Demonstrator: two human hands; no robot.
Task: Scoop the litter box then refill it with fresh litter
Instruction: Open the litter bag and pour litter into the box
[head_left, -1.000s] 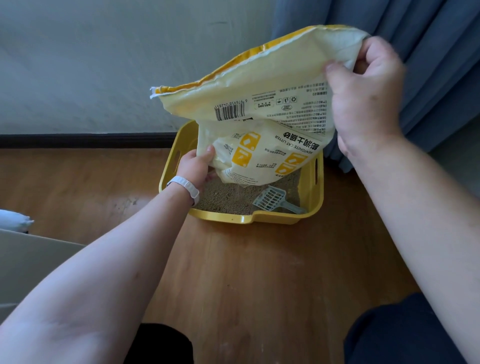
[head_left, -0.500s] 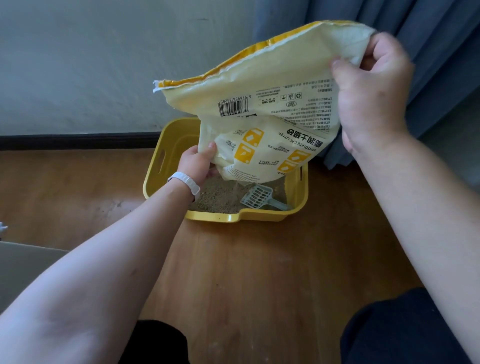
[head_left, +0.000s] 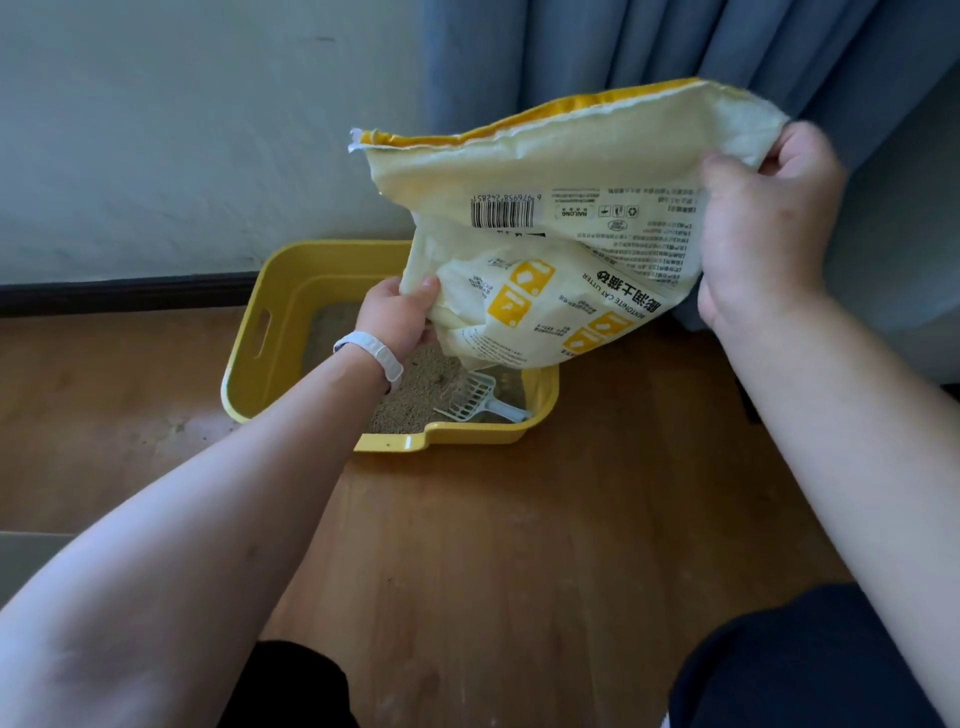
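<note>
A cream and yellow cat litter bag (head_left: 566, 234) hangs upside down over the yellow litter box (head_left: 270, 332) on the wooden floor. My left hand (head_left: 397, 317), with a white band on the wrist, pinches the bag's lower edge just above the box. My right hand (head_left: 763, 228) grips the bag's raised bottom corner, higher up and to the right. Brown litter (head_left: 415, 395) covers the box floor. A white slotted scoop (head_left: 470, 397) lies in the litter near the box's front right corner. The bag's mouth is hidden behind its own folds.
The box stands against a pale wall (head_left: 182, 130) with a dark skirting board (head_left: 119, 293). A blue curtain (head_left: 597, 47) hangs behind the bag and to the right. My dark-clad knees (head_left: 779, 665) are at the bottom of the view. Wooden floor (head_left: 519, 545) lies between me and the box.
The view has shifted, so the box now sits further left in it. The bag has dropped a little and its top is less raised. Both hands keep their hold.
</note>
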